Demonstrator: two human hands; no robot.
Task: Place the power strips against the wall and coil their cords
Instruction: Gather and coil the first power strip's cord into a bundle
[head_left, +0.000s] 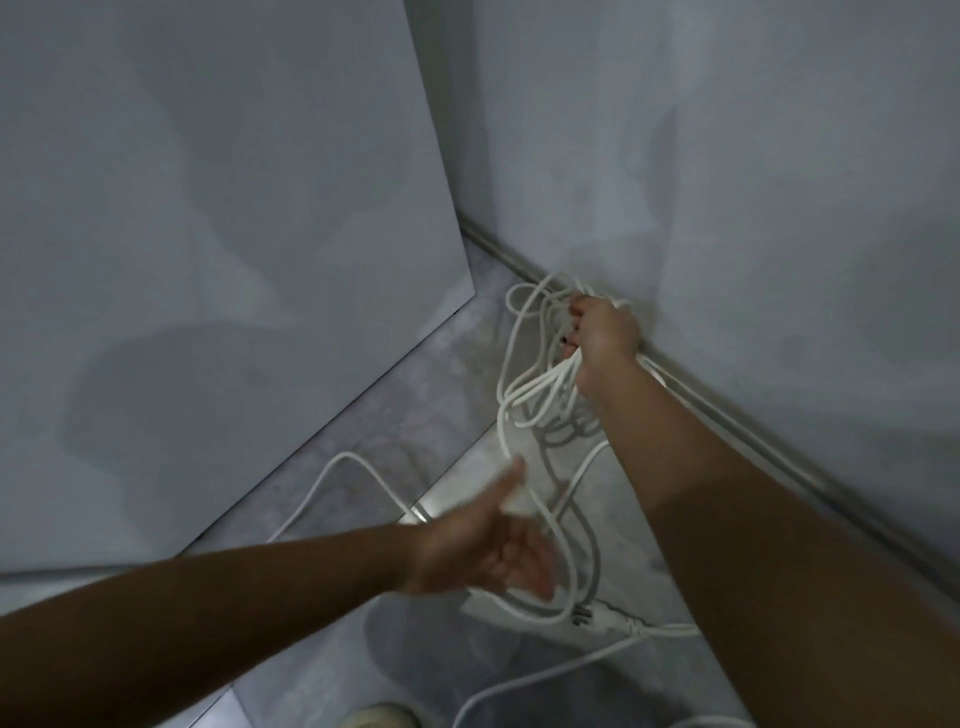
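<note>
Pale shoe toe (375, 717) at bottom edge. White power strip (493, 609) flat on mottled grey floor (363, 441), short of wall, partly under left hand (483, 553). That hand blurred, palm open, fingers loose, thumb up, holding nothing. Floor narrows to wedge between smooth grey panel (234, 208) at left and plastered wall (753, 156) at right. Right hand (605, 332), arm outstretched, clenches bundle of round white cord (543, 384) loops just beside skirting (753, 441) at wall foot.

White cords (343, 455) lie on the grey floor (363, 415).
</note>
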